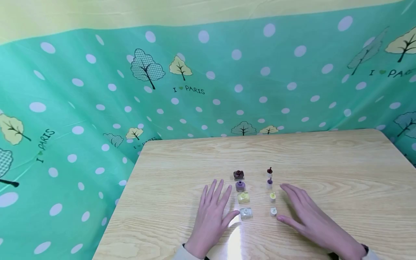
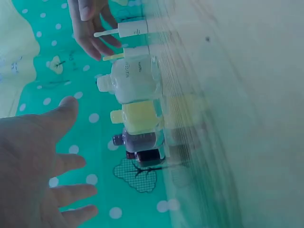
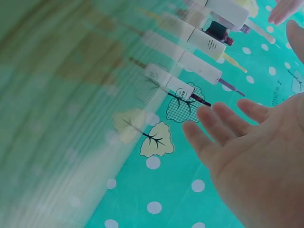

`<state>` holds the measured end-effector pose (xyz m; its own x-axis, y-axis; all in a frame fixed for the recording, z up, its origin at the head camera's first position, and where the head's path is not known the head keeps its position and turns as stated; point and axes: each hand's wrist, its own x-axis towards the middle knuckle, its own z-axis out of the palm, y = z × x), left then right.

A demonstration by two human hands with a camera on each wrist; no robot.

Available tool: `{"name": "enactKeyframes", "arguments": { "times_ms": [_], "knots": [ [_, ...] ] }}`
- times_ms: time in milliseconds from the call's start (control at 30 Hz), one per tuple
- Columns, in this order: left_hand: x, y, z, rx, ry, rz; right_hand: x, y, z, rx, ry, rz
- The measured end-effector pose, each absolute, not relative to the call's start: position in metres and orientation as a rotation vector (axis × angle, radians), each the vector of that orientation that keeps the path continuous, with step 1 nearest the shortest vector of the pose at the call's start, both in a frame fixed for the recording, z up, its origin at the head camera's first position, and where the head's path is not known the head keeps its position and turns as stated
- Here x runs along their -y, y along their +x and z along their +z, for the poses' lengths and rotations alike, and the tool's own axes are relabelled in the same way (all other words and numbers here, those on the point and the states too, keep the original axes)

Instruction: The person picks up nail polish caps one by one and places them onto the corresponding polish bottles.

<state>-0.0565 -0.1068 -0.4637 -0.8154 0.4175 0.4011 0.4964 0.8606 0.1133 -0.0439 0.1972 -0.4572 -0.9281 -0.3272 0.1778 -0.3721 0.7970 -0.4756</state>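
Observation:
Open nail polish bottles stand in a column on the wooden table: dark red [image 1: 238,175], purple [image 1: 240,186], pale yellow [image 1: 243,198] and whitish [image 1: 246,213]. To their right, the white caps stand upside down with brushes up: the dark red-tipped cap [image 1: 269,172], purple-tipped cap [image 1: 269,183], yellow-tipped cap [image 1: 272,197] and white-tipped cap [image 1: 273,212]. My left hand [image 1: 212,216] is left of the bottles, fingers spread, thumb close to the whitish bottle. My right hand [image 1: 308,216] is right of the caps, fingers extended, thumb near the white-tipped cap. Neither hand holds anything.
The light wooden table [image 1: 169,180] has its far edge against a green dotted cloth [image 1: 224,72], which also hangs along the left side. Light glares off the tabletop in front of the whitish bottle.

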Motion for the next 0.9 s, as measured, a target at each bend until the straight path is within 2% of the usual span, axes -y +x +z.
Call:
{"name": "enactKeyframes", "arguments": {
  "times_ms": [300,900],
  "knots": [
    [0.111,-0.054,-0.465,2.646,-0.693,-0.617,-0.191,-0.041,-0.454,2.920,0.551,0.801],
    [0.114,-0.055,-0.471,2.703,-0.746,-0.874,-0.182,-0.045,-0.456,2.904,0.570,0.764]
  ]
}}
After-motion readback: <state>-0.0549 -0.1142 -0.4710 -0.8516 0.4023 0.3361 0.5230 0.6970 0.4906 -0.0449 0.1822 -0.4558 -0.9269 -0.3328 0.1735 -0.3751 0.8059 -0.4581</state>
